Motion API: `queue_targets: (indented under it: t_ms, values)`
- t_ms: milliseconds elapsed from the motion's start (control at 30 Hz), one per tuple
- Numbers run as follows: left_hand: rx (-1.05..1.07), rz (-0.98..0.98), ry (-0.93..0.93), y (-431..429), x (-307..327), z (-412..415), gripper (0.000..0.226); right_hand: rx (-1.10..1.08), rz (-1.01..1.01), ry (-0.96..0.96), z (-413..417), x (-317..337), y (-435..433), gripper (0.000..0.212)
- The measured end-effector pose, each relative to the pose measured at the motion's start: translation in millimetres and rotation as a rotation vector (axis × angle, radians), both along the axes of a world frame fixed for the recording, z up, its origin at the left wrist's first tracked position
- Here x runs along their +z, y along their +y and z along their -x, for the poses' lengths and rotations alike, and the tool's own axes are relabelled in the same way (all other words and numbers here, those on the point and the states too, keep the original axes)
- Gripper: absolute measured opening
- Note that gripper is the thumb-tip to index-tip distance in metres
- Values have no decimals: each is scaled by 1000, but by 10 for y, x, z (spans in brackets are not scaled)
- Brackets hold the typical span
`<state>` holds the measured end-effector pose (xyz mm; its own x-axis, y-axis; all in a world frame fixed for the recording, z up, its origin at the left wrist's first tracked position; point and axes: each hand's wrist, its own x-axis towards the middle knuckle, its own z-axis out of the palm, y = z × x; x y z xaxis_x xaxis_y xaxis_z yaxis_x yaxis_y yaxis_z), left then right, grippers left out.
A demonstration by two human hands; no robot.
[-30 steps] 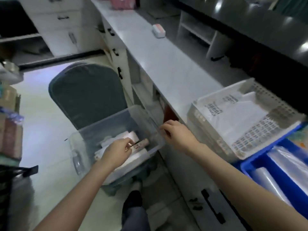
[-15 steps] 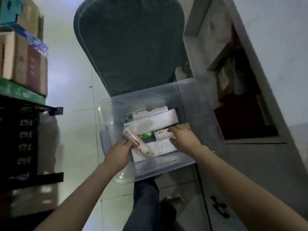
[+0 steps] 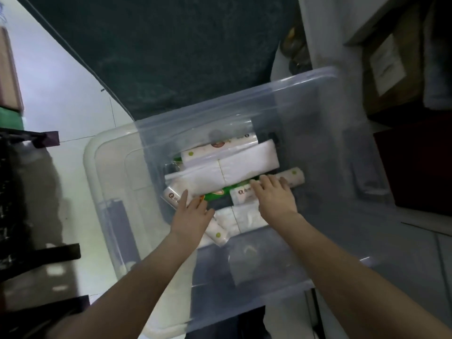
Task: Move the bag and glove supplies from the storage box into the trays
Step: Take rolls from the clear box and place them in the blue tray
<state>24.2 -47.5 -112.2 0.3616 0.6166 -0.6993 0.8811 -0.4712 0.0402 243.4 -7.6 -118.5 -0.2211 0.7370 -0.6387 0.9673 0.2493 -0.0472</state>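
One storage box [image 3: 244, 99]: right hand [image 3: 275, 199] flat on its packs [image 3: 247, 165]; left hand [image 3: 192, 215], grasp unclear.

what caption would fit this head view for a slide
Left hand and right hand touch white supply packs inside the clear storage box.

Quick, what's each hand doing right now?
Left hand: open, fingertips against the white packs.
Right hand: open, lying flat on the packs.
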Motion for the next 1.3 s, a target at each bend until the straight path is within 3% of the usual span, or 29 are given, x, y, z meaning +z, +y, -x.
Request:
queue_targets:
  t_ms: [233, 500, 633, 933, 1100, 1300]
  values:
    - [-77, -2, -6, 37, -77, 32, 43, -6, -22, -84, -210, -39, 133, 28]
    - [-5, -35, -188, 223, 379, 14, 52, -212, -40, 16, -215, 545, -25, 42]
    - [-50, -14, -227, 365, 840, -5, 61, -290, -172, 100, -296, 1149, -98, 56]
    - [-172, -177, -361, 305, 2344, -368, 63, -397, -638, 176, -753, 2988, -570, 57]
    - [-313, -313, -499, 95, 3342, -908, 63, -472, -814, 191, -1200, 3968, -1300, 56]
    - [-556, -423, -636, -469, 4156, -1850, 63, -642, -949, 60, -1953, 4780, -2533, 54]
